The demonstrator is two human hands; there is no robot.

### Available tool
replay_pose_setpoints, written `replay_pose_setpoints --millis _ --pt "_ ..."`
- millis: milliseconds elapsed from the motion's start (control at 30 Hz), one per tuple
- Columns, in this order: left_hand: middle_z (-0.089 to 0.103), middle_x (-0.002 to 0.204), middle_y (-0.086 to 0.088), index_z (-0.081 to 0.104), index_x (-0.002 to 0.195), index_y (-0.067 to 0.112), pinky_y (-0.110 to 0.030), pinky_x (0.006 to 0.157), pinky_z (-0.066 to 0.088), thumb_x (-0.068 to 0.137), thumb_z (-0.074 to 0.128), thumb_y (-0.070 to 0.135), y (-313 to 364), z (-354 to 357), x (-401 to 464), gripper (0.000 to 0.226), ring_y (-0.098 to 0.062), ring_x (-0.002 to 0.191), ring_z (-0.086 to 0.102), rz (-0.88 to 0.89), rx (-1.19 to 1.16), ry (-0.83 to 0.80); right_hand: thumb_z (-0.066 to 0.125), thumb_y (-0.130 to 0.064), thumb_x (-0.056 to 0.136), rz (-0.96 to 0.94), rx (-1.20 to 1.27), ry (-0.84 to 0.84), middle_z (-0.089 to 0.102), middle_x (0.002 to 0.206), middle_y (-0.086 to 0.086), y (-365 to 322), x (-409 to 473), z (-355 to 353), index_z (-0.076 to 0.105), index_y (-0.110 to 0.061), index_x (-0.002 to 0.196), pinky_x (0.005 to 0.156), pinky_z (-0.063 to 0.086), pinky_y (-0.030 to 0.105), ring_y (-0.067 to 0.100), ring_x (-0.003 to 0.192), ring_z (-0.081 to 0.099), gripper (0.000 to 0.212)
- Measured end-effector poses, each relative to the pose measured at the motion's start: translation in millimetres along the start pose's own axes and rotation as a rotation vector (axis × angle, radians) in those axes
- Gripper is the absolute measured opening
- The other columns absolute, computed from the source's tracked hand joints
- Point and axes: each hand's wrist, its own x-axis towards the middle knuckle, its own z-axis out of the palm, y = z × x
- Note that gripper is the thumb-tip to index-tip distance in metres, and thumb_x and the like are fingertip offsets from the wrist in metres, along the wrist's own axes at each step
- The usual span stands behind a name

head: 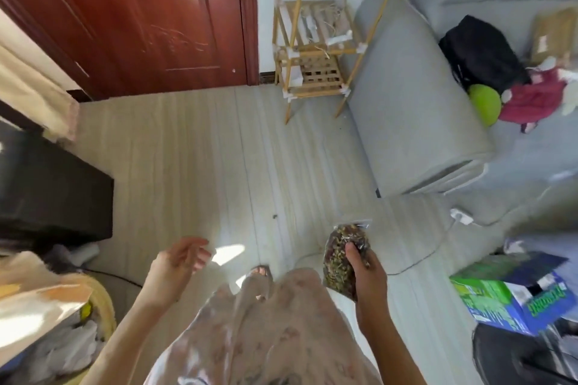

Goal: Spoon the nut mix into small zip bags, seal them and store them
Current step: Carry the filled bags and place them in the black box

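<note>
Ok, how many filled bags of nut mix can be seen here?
1: the bag of nut mix is held in the right hand, above the floor. The left hand holds nothing. More may sit out of view.

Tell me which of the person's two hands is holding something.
The right hand: its thumb and fingers grip the clear plastic zip bag of mixed nuts. The left hand is open, fingers relaxed, holding nothing.

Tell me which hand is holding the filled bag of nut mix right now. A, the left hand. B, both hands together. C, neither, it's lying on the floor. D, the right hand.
D: the right hand has its fingers and thumb curled round the bag of nut mix, held above the floor, while the left hand hangs apart from it with relaxed fingers and holds nothing.
</note>
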Motion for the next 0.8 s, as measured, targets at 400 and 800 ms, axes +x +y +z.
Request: replay_pose_setpoints --millis 400,800 --pt "0.069 0.081 -0.003 0.063 0.091 0.017 -0.032 0.075 0.050 0.095 0.042 0.001 123 23 186 0.027 -0.020 0.077 0.066 -0.028 -0.040 -0.038 0.068 -0.033 0.081 0.079 0.142 0.021 0.064 0.118 0.011 -124 135 64 0.058 -0.011 0.125 0.096 0.049 0.049 0.029 0.109 0.060 0.050" --pt "0.070 0.074 -0.002 0.066 0.086 0.017 -0.033 0.069 0.051 0.096 0.044 0.004 214 76 334 0.028 -0.025 0.074 0.066 -0.147 -0.152 0.059 0.067 -0.030 0.084 -0.030 0.083 -0.054 0.065 0.116 0.009 -305 321 100 0.058 -0.011 0.125 0.089 0.054 0.041 0.022 0.104 0.062 0.046"
